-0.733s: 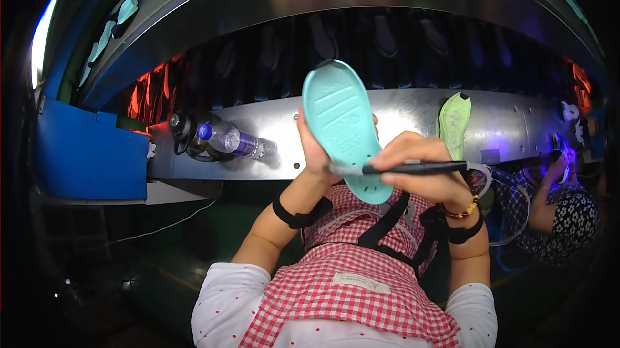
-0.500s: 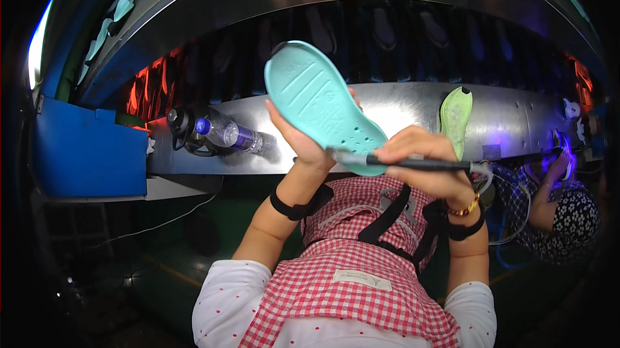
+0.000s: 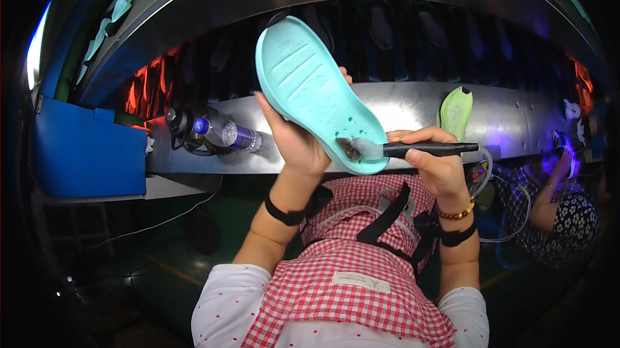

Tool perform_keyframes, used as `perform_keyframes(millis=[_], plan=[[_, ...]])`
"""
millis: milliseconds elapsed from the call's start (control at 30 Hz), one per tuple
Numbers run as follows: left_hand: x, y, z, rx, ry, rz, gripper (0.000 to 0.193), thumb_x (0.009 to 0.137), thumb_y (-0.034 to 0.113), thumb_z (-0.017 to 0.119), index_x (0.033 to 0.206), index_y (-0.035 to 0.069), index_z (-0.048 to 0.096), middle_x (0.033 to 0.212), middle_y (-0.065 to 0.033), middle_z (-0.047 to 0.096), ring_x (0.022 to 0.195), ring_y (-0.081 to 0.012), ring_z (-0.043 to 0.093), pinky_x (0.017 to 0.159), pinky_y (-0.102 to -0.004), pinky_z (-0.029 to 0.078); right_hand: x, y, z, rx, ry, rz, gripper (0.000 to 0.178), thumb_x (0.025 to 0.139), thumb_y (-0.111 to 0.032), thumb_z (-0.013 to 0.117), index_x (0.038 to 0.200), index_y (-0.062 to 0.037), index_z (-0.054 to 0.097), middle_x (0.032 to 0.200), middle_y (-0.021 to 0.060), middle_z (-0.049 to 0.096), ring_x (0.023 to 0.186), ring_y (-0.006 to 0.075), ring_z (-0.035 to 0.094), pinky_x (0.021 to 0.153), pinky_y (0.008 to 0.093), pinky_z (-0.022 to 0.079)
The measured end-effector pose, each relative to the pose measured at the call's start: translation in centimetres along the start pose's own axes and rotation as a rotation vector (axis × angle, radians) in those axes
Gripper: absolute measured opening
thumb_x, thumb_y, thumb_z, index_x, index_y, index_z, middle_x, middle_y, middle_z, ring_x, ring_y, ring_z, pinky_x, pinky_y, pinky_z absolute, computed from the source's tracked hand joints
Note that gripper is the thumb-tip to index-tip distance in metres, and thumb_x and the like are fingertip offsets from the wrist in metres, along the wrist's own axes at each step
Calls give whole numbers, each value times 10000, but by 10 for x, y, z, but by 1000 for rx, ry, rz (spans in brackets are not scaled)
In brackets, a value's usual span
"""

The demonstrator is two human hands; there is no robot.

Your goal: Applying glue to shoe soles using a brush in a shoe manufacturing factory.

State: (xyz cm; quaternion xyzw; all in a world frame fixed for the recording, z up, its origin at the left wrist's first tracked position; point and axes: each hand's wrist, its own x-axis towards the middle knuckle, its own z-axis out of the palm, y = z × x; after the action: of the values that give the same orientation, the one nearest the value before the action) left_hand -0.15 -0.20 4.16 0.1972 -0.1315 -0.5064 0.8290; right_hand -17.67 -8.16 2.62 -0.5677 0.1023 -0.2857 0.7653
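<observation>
A turquoise shoe sole (image 3: 303,83) is held up slantwise over the bench, its black-tipped end toward the far left. My left hand (image 3: 298,138) grips it from beneath, with the thumb along its left edge and fingertips showing at the right edge. Between the fingers and thumb of my right hand (image 3: 434,157) is a black-handled brush (image 3: 420,149) with a clear tube at its back end. Its dark bristles rest on the near end of the sole, beside several small holes.
On the metal bench (image 3: 407,105) lies a light green sole (image 3: 456,112) to the right. A clear bottle (image 3: 226,133) and a dark bottle (image 3: 179,123) lie at left, near a blue box (image 3: 90,147). Dark racks holding soles run behind. Another person (image 3: 562,219) works at far right.
The sole has tilted, showing more of its inner face, and shifted slightly up and left. My right hand has turned, and the brush has moved from the sole's left edge onto its face.
</observation>
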Motion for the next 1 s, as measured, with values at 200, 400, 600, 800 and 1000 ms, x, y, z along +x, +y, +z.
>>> perform_keyframes(millis=[200, 400, 600, 800, 1000], plan=[[-18, -24, -45, -261, -295, -301, 607, 876, 471, 265, 1334, 74, 232, 1290, -207, 347, 1081, -368, 461, 863, -510, 411, -9, -20, 20, -304, -88, 169, 186, 739, 9, 612, 924, 26, 604, 872, 110, 632, 783, 153, 606, 721, 249, 489], [-6, -4, -54, 143, -245, -427, 498, 897, 358, 322, 1236, -4, 364, 1116, -196, 514, 1004, -306, 539, 813, -422, 478, 0, -31, 16, -451, -5, 79, 199, 690, 29, 643, 888, 14, 628, 856, 122, 642, 744, 156, 621, 678, 241, 494], [-2, 19, -36, 144, -174, -739, 432, 867, 258, 446, 1136, -80, 442, 979, -188, 577, 826, -211, 615, 684, -328, 529, 5, -43, 4, -449, -532, -63, 194, 673, 4, 669, 864, 9, 634, 885, 147, 638, 832, 227, 629, 726, 306, 507], [-1, 26, -21, 670, -257, -801, 495, 821, 268, 456, 1183, -68, 410, 1100, -183, 519, 966, -215, 534, 840, -308, 425, 16, -51, -4, -607, -571, -96, 187, 685, 2, 650, 871, -12, 636, 904, 136, 637, 848, 237, 626, 731, 296, 505], [-4, 45, -24, 634, -247, -799, 497, 803, 275, 463, 1157, -74, 437, 1088, -170, 525, 942, -189, 535, 832, -288, 418, 11, -47, -10, -556, -438, -108, 172, 694, -1, 644, 865, -4, 632, 909, 142, 635, 855, 247, 625, 738, 296, 504]])
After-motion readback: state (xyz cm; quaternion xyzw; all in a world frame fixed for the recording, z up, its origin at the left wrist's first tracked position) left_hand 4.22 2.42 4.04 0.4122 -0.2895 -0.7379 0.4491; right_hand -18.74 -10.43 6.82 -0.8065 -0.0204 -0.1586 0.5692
